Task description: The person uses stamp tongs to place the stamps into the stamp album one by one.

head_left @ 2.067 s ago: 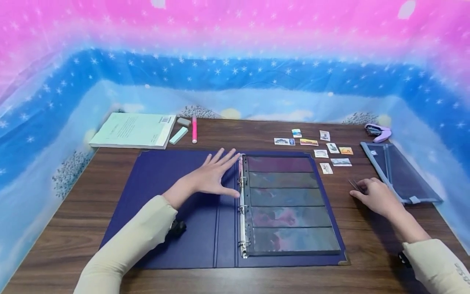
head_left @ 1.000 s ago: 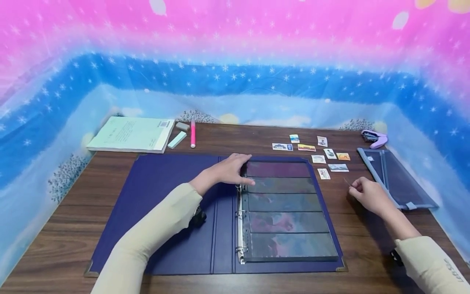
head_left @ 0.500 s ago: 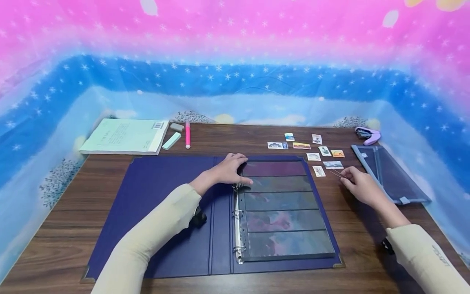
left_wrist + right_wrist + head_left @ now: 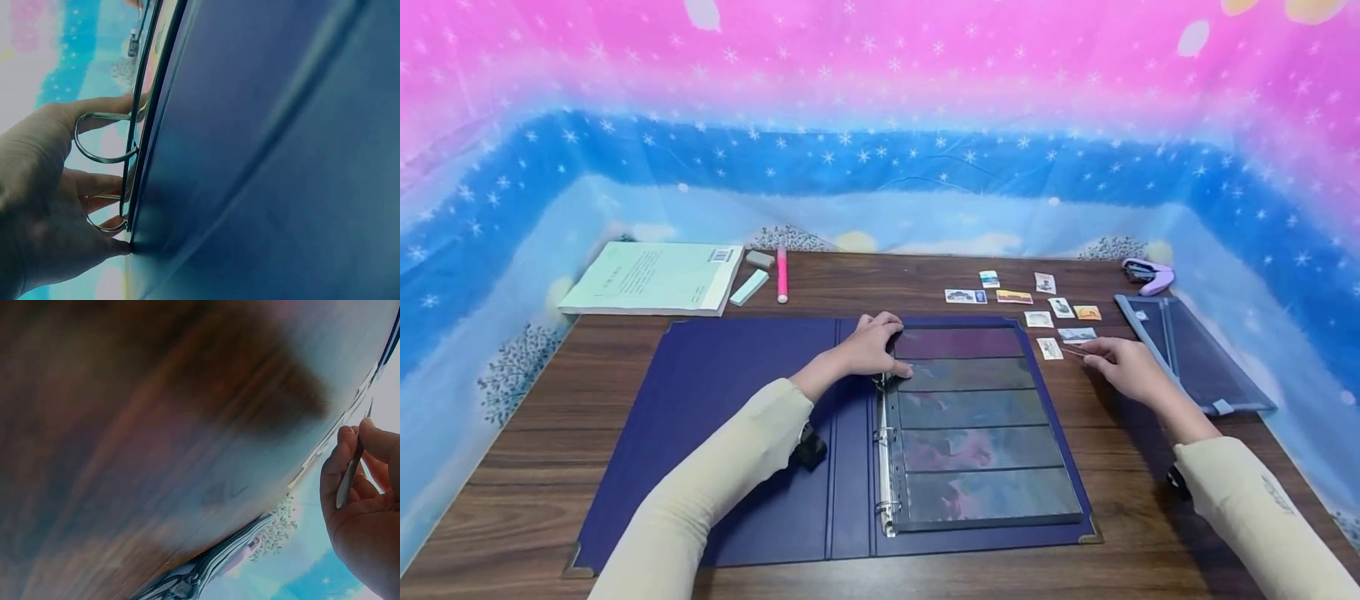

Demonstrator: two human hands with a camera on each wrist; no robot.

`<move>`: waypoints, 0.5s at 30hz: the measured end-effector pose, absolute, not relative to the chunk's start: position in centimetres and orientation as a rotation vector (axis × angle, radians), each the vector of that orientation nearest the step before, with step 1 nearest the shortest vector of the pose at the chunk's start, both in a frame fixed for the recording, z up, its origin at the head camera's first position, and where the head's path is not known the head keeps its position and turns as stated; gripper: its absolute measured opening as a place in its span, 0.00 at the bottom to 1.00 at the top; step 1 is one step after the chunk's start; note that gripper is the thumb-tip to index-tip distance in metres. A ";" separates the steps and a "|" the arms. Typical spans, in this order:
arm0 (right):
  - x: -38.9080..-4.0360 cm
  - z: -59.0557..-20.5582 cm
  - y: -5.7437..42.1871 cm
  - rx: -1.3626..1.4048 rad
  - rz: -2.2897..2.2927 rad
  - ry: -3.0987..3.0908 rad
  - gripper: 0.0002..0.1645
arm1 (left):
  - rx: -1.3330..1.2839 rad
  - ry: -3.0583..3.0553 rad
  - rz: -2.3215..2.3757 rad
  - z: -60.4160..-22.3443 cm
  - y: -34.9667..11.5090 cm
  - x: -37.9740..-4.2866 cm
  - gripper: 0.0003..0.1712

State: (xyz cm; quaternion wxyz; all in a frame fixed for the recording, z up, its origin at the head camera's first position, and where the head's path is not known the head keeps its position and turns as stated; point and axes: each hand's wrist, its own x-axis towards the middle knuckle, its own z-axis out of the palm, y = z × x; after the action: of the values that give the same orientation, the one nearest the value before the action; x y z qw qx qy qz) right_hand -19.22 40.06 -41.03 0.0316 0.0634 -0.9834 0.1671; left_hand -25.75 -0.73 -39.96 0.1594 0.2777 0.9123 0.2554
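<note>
A dark blue ring binder lies spread on the wooden table, with a black stamp page of several clear pockets over its right cover. My left hand rests at the top of the ring spine; its thumb touches the page edge, and in the left wrist view its fingers lie beyond the metal rings. Between thumb and fingers my right hand pinches a pair of tweezers. The tweezers' tips reach the right edge of a small stamp; whether they grip it I cannot tell. Several other stamps lie behind it.
A grey mesh zip pouch lies to the right, with a lilac stapler behind it. At the back left are a pale green book, a mint-coloured stick, a grey eraser-like block and a pink marker.
My left hand has moved right and come down onto the ring spine and page edge. With the tweezers, my right hand has moved left and forward to the nearest stamp.
</note>
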 end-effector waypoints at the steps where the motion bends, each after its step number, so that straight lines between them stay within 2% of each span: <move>1: -19.4 -41.0 40.0 0.203 0.509 -3.030 0.15 | 0.784 2.609 0.740 -40.0 -0.7 -25.8 0.49; 15: -20.9 -40.9 39.6 0.161 0.450 -3.071 0.16 | 0.741 2.591 0.822 -40.0 -0.6 -25.7 0.49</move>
State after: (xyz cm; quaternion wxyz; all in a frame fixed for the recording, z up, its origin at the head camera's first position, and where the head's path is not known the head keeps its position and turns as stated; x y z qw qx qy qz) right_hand -20.95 39.59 -40.86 0.0167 0.0517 -0.9880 0.1447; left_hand -25.69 -0.60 -40.05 0.1612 0.2596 0.9076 0.2879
